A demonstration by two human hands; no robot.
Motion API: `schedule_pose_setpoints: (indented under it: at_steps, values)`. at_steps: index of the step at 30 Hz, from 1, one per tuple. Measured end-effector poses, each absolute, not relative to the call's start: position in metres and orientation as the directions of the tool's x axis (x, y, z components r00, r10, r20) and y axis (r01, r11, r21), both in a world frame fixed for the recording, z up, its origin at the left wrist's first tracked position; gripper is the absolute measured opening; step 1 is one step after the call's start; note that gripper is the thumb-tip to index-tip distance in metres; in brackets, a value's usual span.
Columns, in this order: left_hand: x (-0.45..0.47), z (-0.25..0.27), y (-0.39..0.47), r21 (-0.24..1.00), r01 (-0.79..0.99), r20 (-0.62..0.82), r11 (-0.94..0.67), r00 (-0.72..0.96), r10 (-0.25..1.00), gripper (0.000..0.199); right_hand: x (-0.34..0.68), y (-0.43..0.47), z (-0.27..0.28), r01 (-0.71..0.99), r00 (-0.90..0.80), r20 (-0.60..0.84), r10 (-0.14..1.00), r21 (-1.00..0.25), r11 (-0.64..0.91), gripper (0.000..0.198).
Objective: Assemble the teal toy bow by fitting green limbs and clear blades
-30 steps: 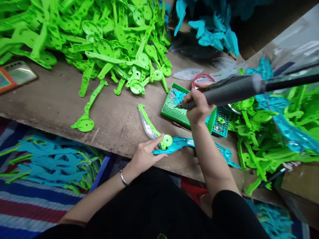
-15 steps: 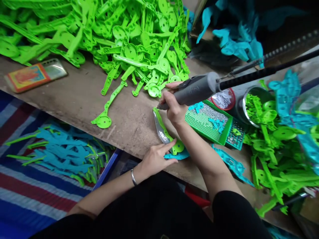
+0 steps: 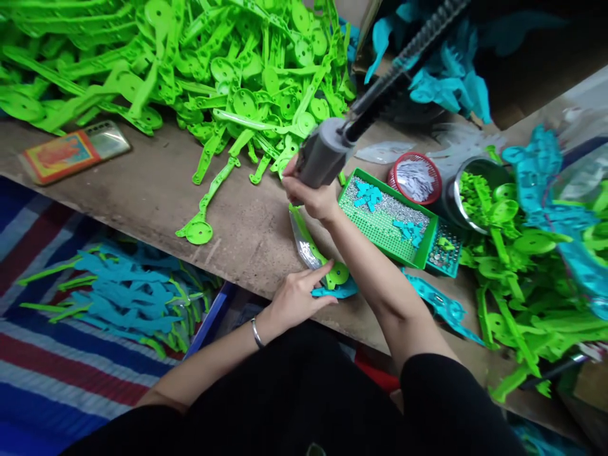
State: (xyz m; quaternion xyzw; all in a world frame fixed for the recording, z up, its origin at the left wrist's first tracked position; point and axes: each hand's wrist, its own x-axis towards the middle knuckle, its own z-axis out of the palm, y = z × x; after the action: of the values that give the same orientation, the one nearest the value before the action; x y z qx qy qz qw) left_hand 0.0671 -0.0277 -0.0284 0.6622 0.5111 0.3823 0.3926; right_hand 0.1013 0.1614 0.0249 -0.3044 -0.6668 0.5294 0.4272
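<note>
My right hand [image 3: 311, 196] is closed around a grey electric screwdriver [image 3: 325, 152] that hangs from a coiled black line. The tool stands near upright over the narrow tip of a curved plastic piece [image 3: 308, 244], green and blue with a clear or silvery blade-like part. Its bit is hidden behind my fingers, so contact with the piece cannot be seen. My left hand [image 3: 294, 297] grips the piece's wide end, index finger pressed by the green disc [image 3: 338, 273] and thumb along the blue part [image 3: 335, 291]. A silver bangle circles my left wrist.
Green plastic parts [image 3: 247, 101] are heaped at the back; a single one [image 3: 199, 232] lies apart. A phone [image 3: 76, 152] rests at left. Right of my hands stand a green tray [image 3: 418, 253] of screws, a red basket [image 3: 439, 183] and a metal pot [image 3: 458, 202].
The screwdriver has swung from leaning right to more upright, and my right hand has shifted slightly left. My left hand keeps its hold on the piece.
</note>
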Motion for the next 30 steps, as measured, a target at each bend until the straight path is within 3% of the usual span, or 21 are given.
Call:
schedule_pose_setpoints:
  at_steps: [5, 8, 10, 13, 15, 17, 22, 24, 26, 28, 30]
  values:
    - [0.064, -0.03, -0.026, 0.891, 0.395, 0.171, -0.222, 0.161, 0.972, 0.07, 0.138, 0.137, 0.044, 0.057, -0.196, 0.237, 0.951, -0.966, 0.253, 0.042]
    - [0.06, -0.028, -0.03, 0.82, 0.481, 0.238, -0.311, 0.208, 0.949, 0.07, 0.182, 0.113, 0.06, 0.085, -0.098, 0.249, 0.964, -0.963, 0.257, 0.037]
    - [0.059, -0.022, -0.033, 0.696, 0.606, 0.291, -0.384, 0.25, 0.923, 0.074, 0.212, 0.098, 0.064, 0.087, -0.046, 0.247, 0.968, -0.964, 0.25, 0.037]
    - [0.063, -0.006, -0.034, 0.408, 0.812, 0.389, -0.418, 0.259, 0.884, 0.067, 0.246, 0.084, 0.058, 0.126, 0.006, 0.203, 0.979, -0.971, 0.201, 0.039]
    - [0.073, 0.004, -0.028, 0.282, 0.841, 0.419, -0.461, 0.324, 0.848, 0.06, 0.259, 0.079, 0.052, 0.185, 0.012, 0.186, 0.982, -0.966, 0.181, 0.042]
    - [0.087, 0.008, -0.018, 0.237, 0.792, 0.386, -0.562, 0.454, 0.803, 0.059, 0.267, 0.074, 0.048, 0.282, -0.008, 0.184, 0.983, -0.943, 0.179, 0.046]
    - [0.108, 0.001, 0.003, 0.168, 0.706, 0.26, -0.688, 0.642, 0.721, 0.056, 0.29, 0.035, 0.055, 0.614, -0.074, 0.21, 0.975, -0.76, 0.21, 0.066]
    - [0.102, -0.003, 0.006, 0.129, 0.715, 0.245, -0.687, 0.648, 0.721, 0.053, 0.311, 0.008, 0.056, 0.679, -0.12, 0.216, 0.969, -0.694, 0.239, 0.058]
    - [0.088, -0.004, 0.006, 0.108, 0.711, 0.26, -0.695, 0.655, 0.71, 0.053, 0.341, -0.019, 0.054, 0.725, -0.144, 0.185, 0.972, -0.649, 0.231, 0.039]
    - [0.071, -0.004, 0.005, 0.102, 0.699, 0.287, -0.708, 0.661, 0.693, 0.055, 0.378, -0.042, 0.052, 0.807, -0.04, 0.132, 0.99, -0.581, 0.11, 0.025]
    - [0.054, -0.003, 0.004, 0.101, 0.688, 0.308, -0.718, 0.665, 0.68, 0.06, 0.421, -0.059, 0.051, 0.866, 0.141, 0.05, 0.989, -0.491, -0.098, 0.024]
